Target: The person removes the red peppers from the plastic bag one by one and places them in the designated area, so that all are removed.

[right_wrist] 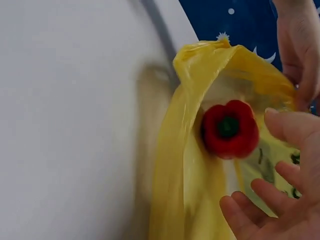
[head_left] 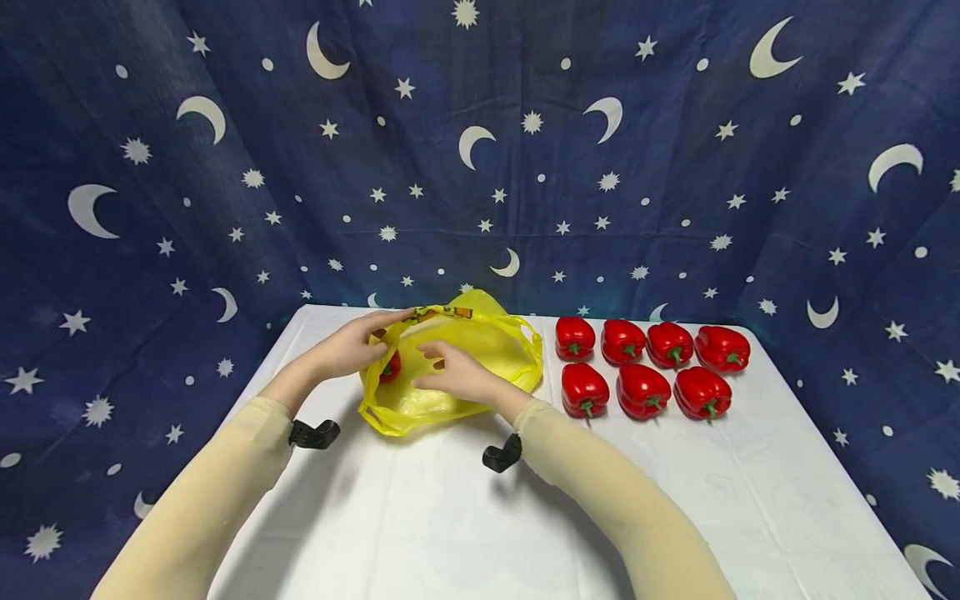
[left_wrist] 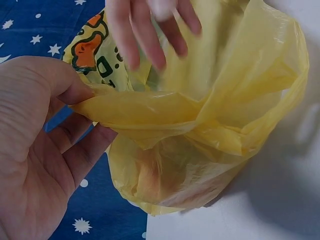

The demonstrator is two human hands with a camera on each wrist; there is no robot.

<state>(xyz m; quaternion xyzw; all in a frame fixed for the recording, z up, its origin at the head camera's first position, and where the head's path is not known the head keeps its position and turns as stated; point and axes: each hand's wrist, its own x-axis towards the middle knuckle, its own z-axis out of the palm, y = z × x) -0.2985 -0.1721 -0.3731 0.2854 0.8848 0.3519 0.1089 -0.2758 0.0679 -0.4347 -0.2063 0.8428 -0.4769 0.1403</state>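
A yellow plastic bag (head_left: 480,350) lies spread with its mouth toward me on the table. My left hand (head_left: 351,343) pinches the bag's rim between thumb and fingers, as the left wrist view shows. One red bell pepper (right_wrist: 230,128) sits inside the bag at its left end, green stem facing the opening; through the plastic it shows only faintly in the left wrist view. Over the bag's mouth, my right hand (head_left: 461,375) holds nothing, its fingers spread and loosely bent, a short way from the pepper.
Several red bell peppers stand in two rows right of the bag, among them a front one (head_left: 585,389) and a far right one (head_left: 722,347). The white-covered table (head_left: 450,517) meets a dark blue curtain (head_left: 525,150) with moons and stars at its back and sides.
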